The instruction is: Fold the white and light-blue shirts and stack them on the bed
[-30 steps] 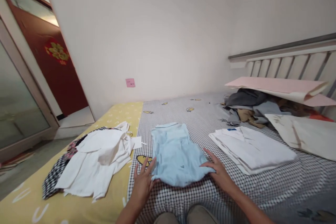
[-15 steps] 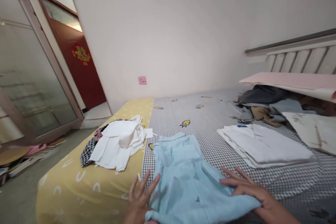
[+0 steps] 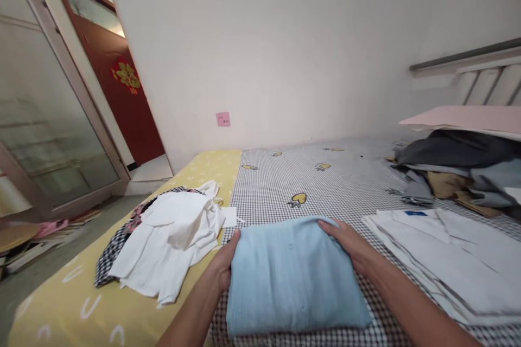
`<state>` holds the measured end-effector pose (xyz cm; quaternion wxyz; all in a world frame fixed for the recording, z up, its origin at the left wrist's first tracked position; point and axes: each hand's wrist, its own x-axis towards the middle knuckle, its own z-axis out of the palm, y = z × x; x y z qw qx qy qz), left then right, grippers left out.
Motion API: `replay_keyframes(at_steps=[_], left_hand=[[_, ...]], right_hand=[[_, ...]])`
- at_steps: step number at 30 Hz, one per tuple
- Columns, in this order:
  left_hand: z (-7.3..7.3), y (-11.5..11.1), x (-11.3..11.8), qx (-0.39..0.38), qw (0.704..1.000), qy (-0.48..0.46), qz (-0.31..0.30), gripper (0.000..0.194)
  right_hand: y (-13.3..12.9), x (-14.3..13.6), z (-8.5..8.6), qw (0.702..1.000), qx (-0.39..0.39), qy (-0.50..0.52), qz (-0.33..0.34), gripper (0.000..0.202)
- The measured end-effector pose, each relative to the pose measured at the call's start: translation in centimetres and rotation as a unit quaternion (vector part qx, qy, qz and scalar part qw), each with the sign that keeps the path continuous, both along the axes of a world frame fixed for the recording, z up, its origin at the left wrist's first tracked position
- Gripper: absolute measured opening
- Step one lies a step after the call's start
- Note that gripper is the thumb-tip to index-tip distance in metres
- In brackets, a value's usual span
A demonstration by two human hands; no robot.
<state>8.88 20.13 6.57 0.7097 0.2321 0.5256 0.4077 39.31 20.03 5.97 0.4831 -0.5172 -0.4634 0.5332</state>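
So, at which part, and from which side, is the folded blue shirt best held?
Probably by both side edges near the far corners, one hand from each side, thumb above and fingers beneath. The blue shirt is a wide, soft, folded bundle, so a hold on one side only could let it sag or unfold. The left hand and right hand are at those places.

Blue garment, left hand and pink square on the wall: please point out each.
Blue garment [image 3: 296, 277]: head view, its buttoned side.
Left hand [image 3: 225, 261]: head view, its middle.
Pink square [image 3: 223, 119]: head view, its centre.
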Motion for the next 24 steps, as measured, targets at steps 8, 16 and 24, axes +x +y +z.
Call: replay_keyframes(at_steps=[8, 16, 24], left_hand=[[-3.3, 6.6, 0.0, -0.030, 0.997, 0.066, 0.034, 0.059], [-6.2, 5.9, -1.8, 0.024, 0.999, 0.021, -0.025, 0.049], [-8.5, 7.0, -1.1, 0.064, 0.996, 0.033, 0.048, 0.033]], right_hand=[[9.9, -0.8, -6.9, 0.979, -0.019, -0.194, -0.053, 0.037], [11.5, -0.5, -7.5, 0.945, 0.021, -0.320, -0.068, 0.052], [2.8, -8.2, -4.4, 0.788, 0.176, -0.589, -0.029, 0.052]])
